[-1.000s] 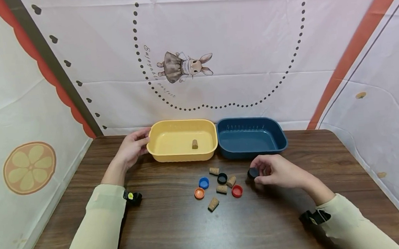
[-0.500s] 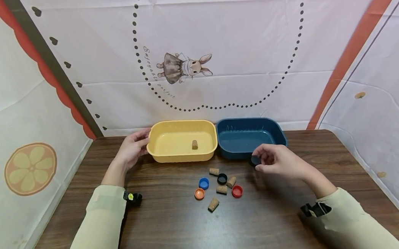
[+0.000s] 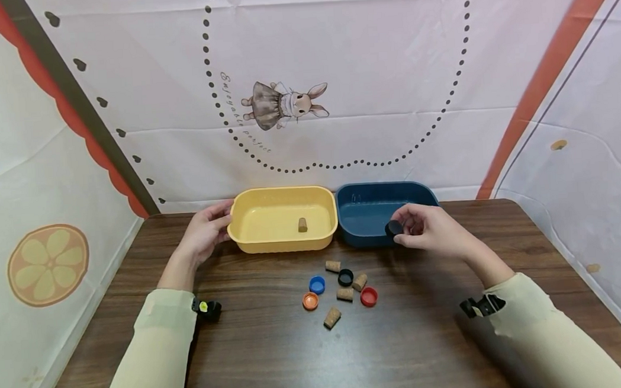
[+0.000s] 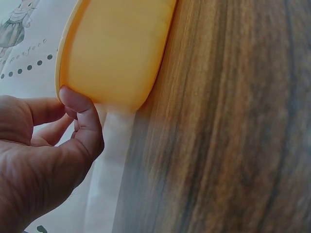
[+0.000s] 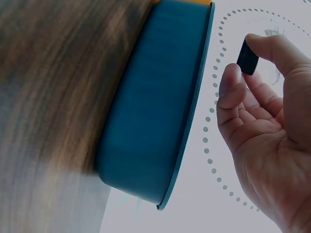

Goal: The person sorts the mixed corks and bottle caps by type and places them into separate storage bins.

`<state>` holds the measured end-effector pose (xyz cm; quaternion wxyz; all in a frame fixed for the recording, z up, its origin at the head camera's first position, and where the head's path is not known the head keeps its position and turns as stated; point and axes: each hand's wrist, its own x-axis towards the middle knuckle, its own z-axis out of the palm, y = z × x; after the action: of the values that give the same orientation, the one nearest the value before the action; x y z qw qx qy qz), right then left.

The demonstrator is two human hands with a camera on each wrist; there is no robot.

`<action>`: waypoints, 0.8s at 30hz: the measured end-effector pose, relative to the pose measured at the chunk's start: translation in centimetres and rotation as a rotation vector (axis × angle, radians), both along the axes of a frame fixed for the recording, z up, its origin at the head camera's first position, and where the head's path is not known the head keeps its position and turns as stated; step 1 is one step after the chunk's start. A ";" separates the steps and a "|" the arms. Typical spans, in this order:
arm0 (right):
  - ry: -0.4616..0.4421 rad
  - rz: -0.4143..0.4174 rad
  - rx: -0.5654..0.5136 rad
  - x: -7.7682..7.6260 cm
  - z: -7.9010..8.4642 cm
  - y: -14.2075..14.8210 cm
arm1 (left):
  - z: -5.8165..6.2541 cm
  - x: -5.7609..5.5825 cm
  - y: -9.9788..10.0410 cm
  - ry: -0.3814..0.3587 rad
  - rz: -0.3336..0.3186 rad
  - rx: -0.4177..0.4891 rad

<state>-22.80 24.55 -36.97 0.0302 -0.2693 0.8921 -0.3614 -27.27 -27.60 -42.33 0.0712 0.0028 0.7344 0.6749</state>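
Note:
My right hand (image 3: 434,228) pinches a black bottle cap (image 3: 394,228) between thumb and fingertips, above the front rim of the blue bin (image 3: 356,240). In the right wrist view the cap (image 5: 248,59) is seen edge-on, higher than the bin's rim. At the left end of the yellow bin (image 3: 281,246), my left hand (image 3: 206,233) grips the rim, its thumb (image 4: 80,103) on the edge and the other fingers behind. One cork (image 3: 302,225) lies inside the yellow bin.
Between me and the bins lie several corks (image 3: 332,318), a blue cap (image 3: 317,285), an orange cap (image 3: 310,301), a red cap (image 3: 369,297) and another black cap (image 3: 345,277). The two bins stand side by side against a printed cloth (image 3: 378,83) at the table's back.
My right hand has carried the black bottle cap up and away from me, from the table in front of the blue bin to above its front rim. The left hand stays on the yellow bin.

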 end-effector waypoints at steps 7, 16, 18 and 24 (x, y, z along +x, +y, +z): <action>0.011 -0.026 0.014 -1.5 0.4 -0.3 | 0.1 0.0 -0.1 -0.002 0.004 0.006; 0.011 -0.037 0.017 -3.0 0.6 -0.6 | 0.1 0.1 -0.1 -0.005 0.004 0.005; 0.016 -0.036 0.014 -3.3 0.6 -0.8 | 0.1 0.1 -0.1 -0.006 0.003 0.003; 0.025 -0.050 0.016 -4.6 0.4 -1.2 | 0.1 0.0 0.0 -0.011 -0.001 0.005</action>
<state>-27.37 23.32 -36.53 0.0121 -0.2512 0.9018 -0.3514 -27.26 -27.59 -42.22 0.0753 -0.0003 0.7324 0.6767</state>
